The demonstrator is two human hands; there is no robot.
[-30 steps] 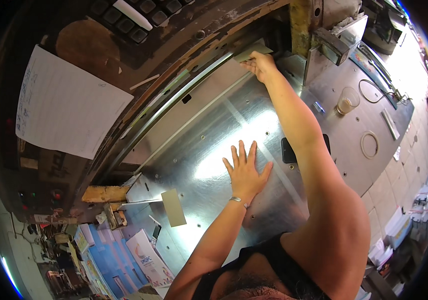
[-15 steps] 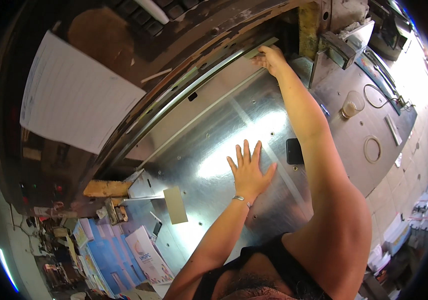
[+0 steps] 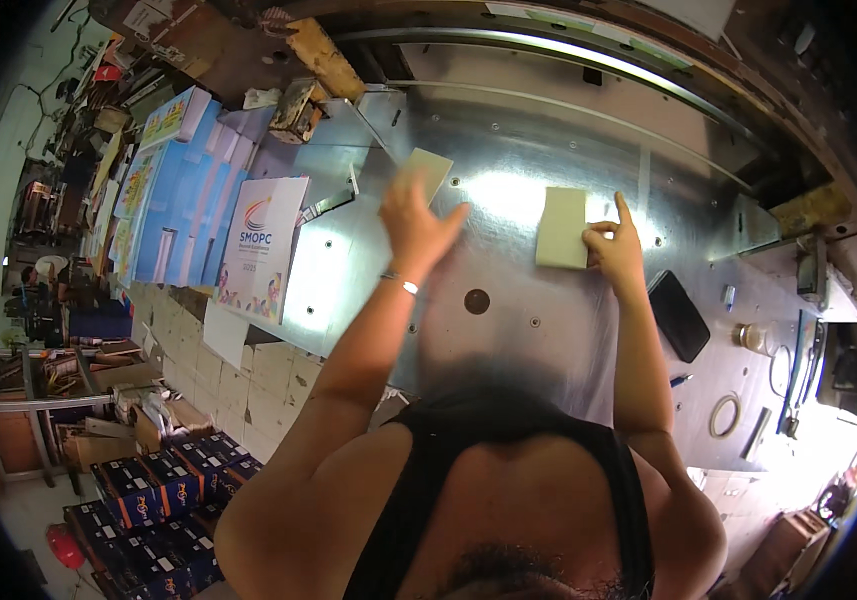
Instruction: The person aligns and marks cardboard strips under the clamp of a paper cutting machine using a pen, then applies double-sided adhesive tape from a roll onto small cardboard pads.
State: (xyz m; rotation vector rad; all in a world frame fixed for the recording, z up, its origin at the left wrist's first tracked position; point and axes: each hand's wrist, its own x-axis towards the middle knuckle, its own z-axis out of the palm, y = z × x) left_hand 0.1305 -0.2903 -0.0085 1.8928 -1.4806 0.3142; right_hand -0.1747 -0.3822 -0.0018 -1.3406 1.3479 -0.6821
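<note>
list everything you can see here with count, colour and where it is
cards: two, greenish beige, one at each hand
metal table: one, silver, centre
phone: one, black, right of right forearm
pen: one, bluish, below phone
cup: one, clear, right of phone
ring: one, pale, table's lower right
wooden blocks: two, yellowish, table's far side
booklet: one, mostly white, table's left
printed stacks: several, mostly blue, left of booklet
boxes: several, dark blue and orange, lower left
background clutter: uncountable, mixed colours, upper left
bracelet: one, silvery, left wrist
top: one, black, on person
left hand: one, blurred, at left card
right hand: one, at right card's edge
</note>
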